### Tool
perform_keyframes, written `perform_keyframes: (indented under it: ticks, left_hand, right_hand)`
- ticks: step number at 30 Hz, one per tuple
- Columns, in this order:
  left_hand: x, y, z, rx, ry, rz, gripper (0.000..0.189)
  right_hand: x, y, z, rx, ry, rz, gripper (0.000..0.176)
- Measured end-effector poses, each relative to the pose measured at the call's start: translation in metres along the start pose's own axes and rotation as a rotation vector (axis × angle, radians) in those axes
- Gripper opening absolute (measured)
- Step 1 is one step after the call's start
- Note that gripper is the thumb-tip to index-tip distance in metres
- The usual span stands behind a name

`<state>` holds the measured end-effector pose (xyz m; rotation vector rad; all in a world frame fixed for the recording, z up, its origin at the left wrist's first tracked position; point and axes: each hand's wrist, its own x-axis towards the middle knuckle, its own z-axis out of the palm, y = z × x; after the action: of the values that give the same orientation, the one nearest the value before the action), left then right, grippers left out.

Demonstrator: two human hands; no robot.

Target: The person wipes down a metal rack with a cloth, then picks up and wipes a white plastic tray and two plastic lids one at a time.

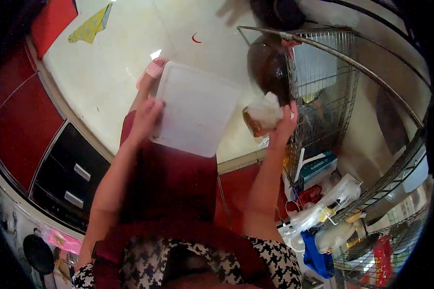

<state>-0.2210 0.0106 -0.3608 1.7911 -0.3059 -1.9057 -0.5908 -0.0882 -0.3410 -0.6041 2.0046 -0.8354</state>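
My left hand point(148, 118) is closed on the left rim of a translucent white plastic container point(195, 111), which is held out over my lap and the floor. On the right, my right hand point(285, 123) pinches a crumpled white, thin sheet point(266, 110), like a tissue or plastic bag, beside the wire rack. An amber-brown object point(253, 123) shows partly behind that sheet. Just beyond it stands a large, glossy dark-brown jar point(267, 62), right against the rack's side.
The tall wire rack point(323, 86) fills the right side, with a green box point(318, 169) and plastic bags lower down. A red chili point(196, 38) and a yellow cloth point(91, 24) lie on the pale floor. Dark red and black cabinets point(62, 168) line the left.
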Motion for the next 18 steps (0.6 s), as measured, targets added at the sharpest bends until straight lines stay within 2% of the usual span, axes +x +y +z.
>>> perform_keyframes:
  ticks: [1, 2, 5, 7, 10, 12, 13, 15, 16, 18]
  left_hand:
    - [-0.001, -0.005, -0.001, -0.006, 0.003, -0.009, 0.021]
    - [-0.001, -0.011, -0.003, -0.008, 0.032, 0.035, 0.021]
    - [-0.005, -0.012, -0.01, -0.016, 0.079, 0.055, 0.019]
    - [-0.01, -0.008, -0.018, -0.028, 0.104, 0.03, 0.019]
    - [-0.013, -0.003, -0.029, -0.151, 0.017, -0.048, 0.019]
    - [-0.015, -0.002, -0.031, -0.13, 0.077, -0.023, 0.019]
    - [-0.018, 0.003, -0.031, -0.132, 0.077, -0.025, 0.019]
    - [-0.022, 0.014, -0.029, -0.195, 0.065, -0.014, 0.019]
    - [-0.02, 0.011, -0.032, -0.196, 0.066, -0.015, 0.019]
    - [-0.014, 0.004, -0.038, -0.138, 0.039, -0.017, 0.02]
  right_hand:
    - [-0.006, -0.002, 0.008, 0.242, 0.125, 0.15, 0.044]
    - [-0.006, 0.003, 0.013, 0.233, 0.125, 0.154, 0.044]
    - [0.011, 0.03, 0.022, 0.797, 0.109, 0.101, 0.056]
    - [0.019, 0.042, 0.02, 0.814, 0.093, 0.086, 0.055]
    - [0.022, 0.04, 0.031, 0.865, 0.115, 0.048, 0.055]
    - [0.01, 0.022, 0.048, 0.407, 0.346, 0.063, 0.058]
    - [0.01, 0.027, 0.051, 0.404, 0.346, 0.062, 0.058]
    - [0.013, 0.044, 0.055, -0.091, 0.48, -0.169, 0.062]
    - [0.008, 0.041, 0.057, -0.092, 0.478, -0.169, 0.062]
    - [-0.008, 0.032, 0.059, -0.563, 0.472, -0.167, 0.066]
